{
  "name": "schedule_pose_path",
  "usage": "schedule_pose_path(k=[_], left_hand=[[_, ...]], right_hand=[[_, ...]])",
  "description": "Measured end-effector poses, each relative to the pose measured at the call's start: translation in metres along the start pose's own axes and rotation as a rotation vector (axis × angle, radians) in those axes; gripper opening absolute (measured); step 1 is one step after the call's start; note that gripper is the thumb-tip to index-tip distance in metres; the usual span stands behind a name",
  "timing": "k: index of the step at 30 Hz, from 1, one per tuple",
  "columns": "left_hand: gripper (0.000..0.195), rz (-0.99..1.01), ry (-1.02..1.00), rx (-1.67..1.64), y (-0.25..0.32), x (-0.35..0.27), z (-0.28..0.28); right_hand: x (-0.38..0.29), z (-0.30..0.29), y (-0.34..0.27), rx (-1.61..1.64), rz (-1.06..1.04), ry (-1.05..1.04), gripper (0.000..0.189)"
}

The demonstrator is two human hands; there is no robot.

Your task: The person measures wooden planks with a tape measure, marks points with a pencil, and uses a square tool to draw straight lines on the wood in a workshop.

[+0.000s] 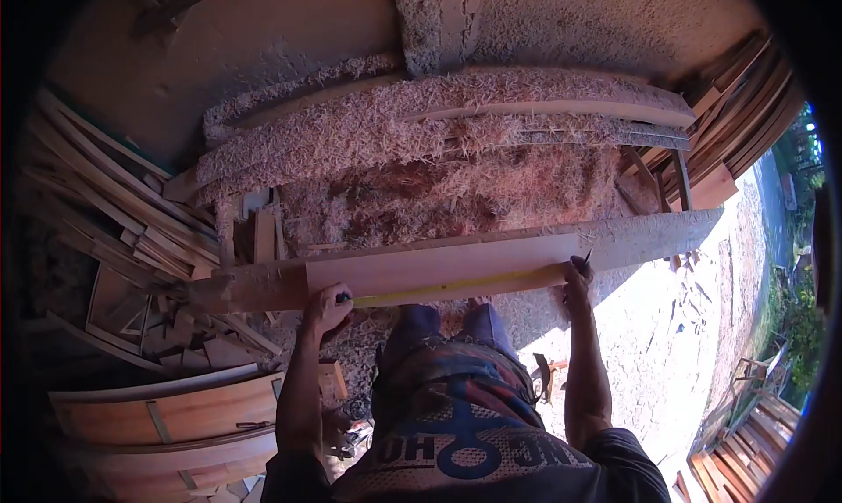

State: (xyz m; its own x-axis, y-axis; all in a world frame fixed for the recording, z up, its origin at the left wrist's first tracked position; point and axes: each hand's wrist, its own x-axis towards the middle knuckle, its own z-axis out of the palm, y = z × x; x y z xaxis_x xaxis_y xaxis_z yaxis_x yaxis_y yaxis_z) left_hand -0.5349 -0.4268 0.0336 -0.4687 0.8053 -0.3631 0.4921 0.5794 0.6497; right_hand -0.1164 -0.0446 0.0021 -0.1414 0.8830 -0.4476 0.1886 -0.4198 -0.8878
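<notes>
A pale planed wooden board (447, 261) lies lengthwise on a long, rough wooden beam (658, 236) in front of me. Along the board's near edge stretches the yellow blade of a tape measure (454, 284). My left hand (327, 311) is closed around the tape's left end, near the board's left corner; a small dark part shows between the fingers. At the board's right end, my right hand (577, 284) grips the tape's other end. A thin dark pencil-like stick (587, 255) juts up from the right fingers.
Behind stands a workbench (546, 111) heaped with wood shavings (316, 138). Stacked planks lean at left (105, 167) and right (743, 108). Offcuts (223, 348) and wooden panels (197, 414) lie at lower left. More lumber (743, 460) sits in sunlight at lower right.
</notes>
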Motion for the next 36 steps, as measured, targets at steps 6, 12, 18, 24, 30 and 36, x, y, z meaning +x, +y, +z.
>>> schedule_pose_path(k=[6,12,18,24,30,36], left_hand=[[0.025,-0.118,-0.031,0.145,-0.052,0.002,-0.078],[0.026,-0.184,0.025,0.203,-0.058,0.003,-0.088],[0.025,-0.181,-0.045,0.205,-0.095,0.004,-0.094],[0.024,-0.076,-0.100,0.196,-0.091,0.018,-0.084],[0.026,-0.084,-0.120,0.177,-0.093,0.014,-0.086],[0.025,-0.058,-0.152,0.185,-0.092,0.021,-0.089]], right_hand=[[0.050,-0.001,0.083,-0.065,-0.271,0.036,0.033],[0.071,0.000,0.110,-0.255,-0.417,0.135,0.031],[0.053,0.006,0.079,-0.519,-0.468,0.122,0.026],[0.031,0.013,0.063,-0.499,-0.370,0.162,0.030],[0.014,0.030,0.039,-0.394,-0.288,0.134,0.027],[0.024,0.024,0.051,-0.423,-0.343,0.189,0.029]])
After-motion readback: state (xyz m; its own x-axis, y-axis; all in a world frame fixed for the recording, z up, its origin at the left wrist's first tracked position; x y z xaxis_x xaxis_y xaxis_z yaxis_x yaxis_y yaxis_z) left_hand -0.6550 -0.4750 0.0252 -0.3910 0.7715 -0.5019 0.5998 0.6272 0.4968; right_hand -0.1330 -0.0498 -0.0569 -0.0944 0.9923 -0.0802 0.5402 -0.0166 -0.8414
